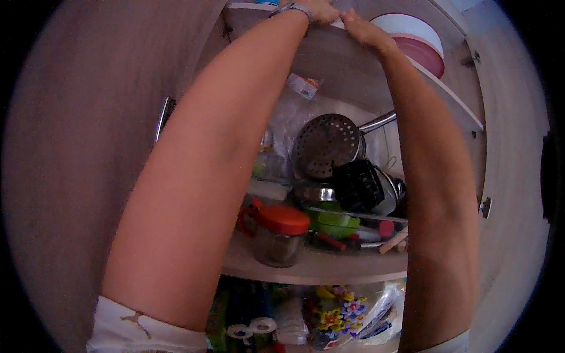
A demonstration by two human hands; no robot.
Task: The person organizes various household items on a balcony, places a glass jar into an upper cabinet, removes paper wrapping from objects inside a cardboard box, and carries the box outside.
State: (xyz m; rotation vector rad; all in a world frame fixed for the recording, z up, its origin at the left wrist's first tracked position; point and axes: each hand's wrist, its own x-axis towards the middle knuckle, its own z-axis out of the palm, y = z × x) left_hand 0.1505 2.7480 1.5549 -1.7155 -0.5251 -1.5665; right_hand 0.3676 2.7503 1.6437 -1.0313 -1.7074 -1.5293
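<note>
- Resting at the front edge of the upper shelf, the left hand and the right hand lay just beside each other, near the top of the view.
- The shelf's long edge slanted from upper left down to lower right, past the fingertips.
- On that shelf, a white round dish and a pink round dish lay to the right of the fingers, the right hand nearer; being round, they showed no long axis.
- The right fingers looked bent and close together at the edge.
- The left fingers were partly cut off; whether either hand pinched anything, I could not tell.
</note>
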